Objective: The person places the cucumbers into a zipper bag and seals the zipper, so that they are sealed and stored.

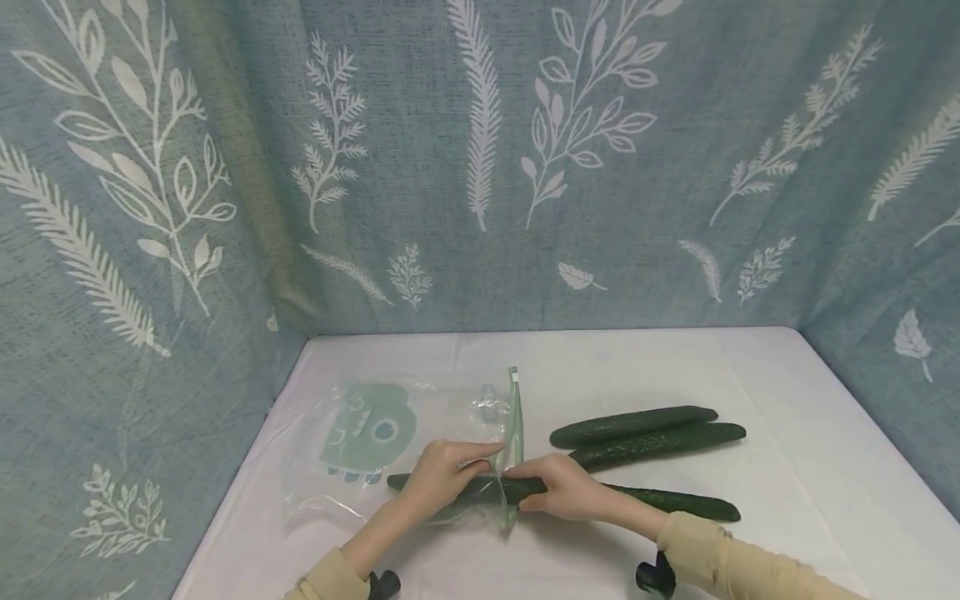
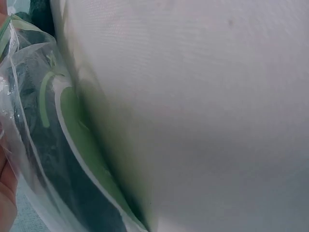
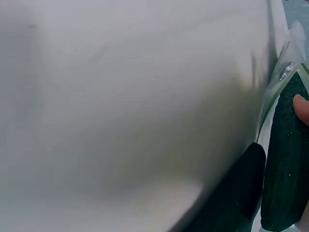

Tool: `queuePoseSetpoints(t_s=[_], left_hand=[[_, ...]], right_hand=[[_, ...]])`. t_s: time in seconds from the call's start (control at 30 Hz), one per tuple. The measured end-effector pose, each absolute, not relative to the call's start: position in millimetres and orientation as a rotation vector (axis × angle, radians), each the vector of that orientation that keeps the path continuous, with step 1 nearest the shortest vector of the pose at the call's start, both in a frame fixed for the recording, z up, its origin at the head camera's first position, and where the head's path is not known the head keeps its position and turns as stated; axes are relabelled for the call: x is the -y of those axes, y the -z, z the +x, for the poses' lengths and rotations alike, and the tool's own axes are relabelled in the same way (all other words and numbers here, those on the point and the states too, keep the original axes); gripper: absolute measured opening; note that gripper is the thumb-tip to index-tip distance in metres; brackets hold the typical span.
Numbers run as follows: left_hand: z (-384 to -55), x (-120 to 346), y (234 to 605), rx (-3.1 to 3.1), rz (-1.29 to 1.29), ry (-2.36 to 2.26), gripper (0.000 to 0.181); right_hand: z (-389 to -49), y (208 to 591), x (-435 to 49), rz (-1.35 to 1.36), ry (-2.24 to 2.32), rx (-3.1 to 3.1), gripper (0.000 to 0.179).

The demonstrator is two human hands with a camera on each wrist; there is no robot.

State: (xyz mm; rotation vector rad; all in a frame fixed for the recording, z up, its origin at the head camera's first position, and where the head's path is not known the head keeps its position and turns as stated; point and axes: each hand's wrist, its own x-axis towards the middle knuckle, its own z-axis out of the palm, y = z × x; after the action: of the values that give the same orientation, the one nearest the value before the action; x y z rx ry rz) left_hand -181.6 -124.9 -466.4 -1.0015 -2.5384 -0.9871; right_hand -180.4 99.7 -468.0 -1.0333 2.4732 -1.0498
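Note:
A clear zip bag [image 1: 450, 400] with a green printed figure lies on the table, its green-edged mouth turned to the right. One dark green cucumber [image 1: 480, 490] extends through the mouth, its left part inside the bag. My right hand [image 1: 566, 489] grips that cucumber near its right end; the thumb [image 3: 302, 108] presses on it in the right wrist view. My left hand [image 1: 442, 477] holds the bag near its mouth, over the cucumber, with thumb and forefinger at the edge. In the left wrist view the bag's plastic [image 2: 34, 96] hides most of that hand.
Another cucumber [image 1: 675, 503] lies behind my right wrist. Two more, an upper cucumber [image 1: 633, 425] and a lower cucumber [image 1: 663, 445], lie side by side farther back. The white-covered table [image 1: 817, 467] meets a blue-green leaf-patterned curtain [image 1: 420, 167] at the back and sides.

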Motion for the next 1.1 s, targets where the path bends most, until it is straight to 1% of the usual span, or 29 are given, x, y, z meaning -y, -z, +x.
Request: queuePoseSetpoints(t_s=[0.3, 0.53, 0.63, 0.8, 0.97, 1.1], left_hand=[[-182, 127, 469, 2.52, -0.994, 0.994, 0.031], [-180, 128, 465, 2.509, -0.984, 1.054, 0.031], [-181, 129, 465, 2.489, -0.989, 1.055, 0.03], [-181, 129, 465, 2.473, -0.987, 1.036, 0.03], [-183, 130, 465, 2.447, -0.985, 1.035, 0.031], [-184, 130, 463, 2.439, -0.973, 1.033, 0.031]], right_hand=[[-192, 471, -79, -1.075, 1.015, -2.514, 0.043], [-198, 477, -63, -1.081, 1.048, -2.543, 0.024], [-199, 479, -58, -1.058, 1.081, -2.532, 0.024], [-202, 483, -51, -1.06, 1.13, -2.465, 0.034], [-211, 486, -46, -1.037, 1.214, -2.355, 0.053], [-214, 487, -42, -1.013, 1.281, -2.307, 0.061]])
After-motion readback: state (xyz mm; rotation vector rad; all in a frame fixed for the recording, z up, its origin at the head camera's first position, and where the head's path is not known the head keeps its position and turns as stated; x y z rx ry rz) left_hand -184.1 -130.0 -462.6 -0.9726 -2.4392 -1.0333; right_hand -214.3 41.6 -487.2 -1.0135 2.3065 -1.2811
